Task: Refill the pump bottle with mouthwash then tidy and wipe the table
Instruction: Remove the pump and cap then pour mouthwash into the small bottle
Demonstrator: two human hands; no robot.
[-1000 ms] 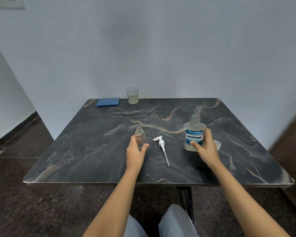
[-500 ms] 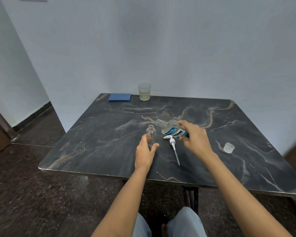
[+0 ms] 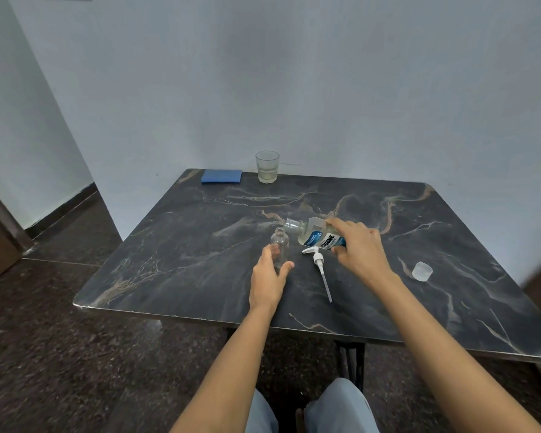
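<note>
Currently the pouring step is getting under way: the right hand [image 3: 358, 250] is grasping the mouthwash bottle [image 3: 316, 235] round its labelled body and tipping it almost level, its open neck hovering just above the mouth of the pump bottle [image 3: 280, 245]. The left hand [image 3: 267, 278] is curling round the pump bottle's lower part, holding it upright near the middle of the dark, glossy, marble-veined bench [image 3: 175, 254]. No stream is showing. The next move is probably calling for a slow further tilt, with a wide neck feeding a much narrower mouth, so spilling is a risk. Both bottles are looking like clear plastic, the large one angular-shouldered with pale liquid and a blue label, the small one round. The white pump head [image 3: 318, 260], long dip tube attached, is lying between the hands; a translucent cap [image 3: 422, 271] is lying well apart to the right
</note>
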